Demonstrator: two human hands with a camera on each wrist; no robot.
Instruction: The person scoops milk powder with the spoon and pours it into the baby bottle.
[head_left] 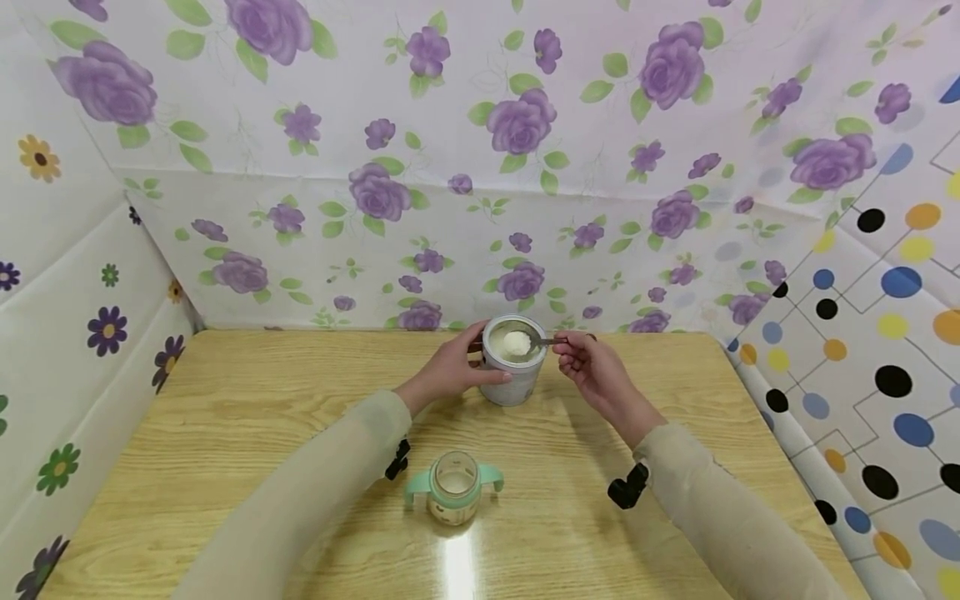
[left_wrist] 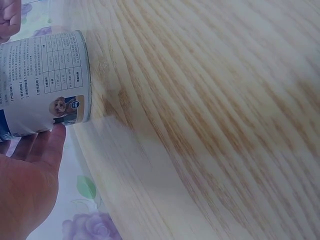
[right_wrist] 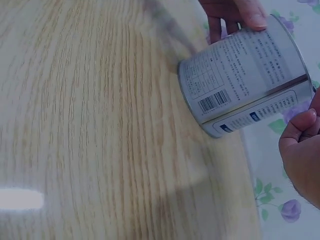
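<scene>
A white can [head_left: 513, 388] of pale powder stands uncapped near the back edge of the table. My left hand [head_left: 452, 367] holds it from the left, thumb across the front and fingers around the far side. At the can's right, my right hand [head_left: 600, 379] pinches the thin handle of a spoon [head_left: 551, 341]. A heap of powder [head_left: 516, 342] sits on the spoon's bowl, at the can's opening. Printed text and a small dog picture show on the can [left_wrist: 45, 80] in the left wrist view. The right wrist view shows its barcode side, with the spoon mostly hidden.
Nearer the front, a lidless bottle [head_left: 454, 487] with mint-green handles on both sides stands upright below my left forearm. The wooden table [head_left: 285, 392] meets a flower-patterned cloth wall [head_left: 450, 250] behind the can. A dotted cloth [head_left: 862, 383] borders the right side.
</scene>
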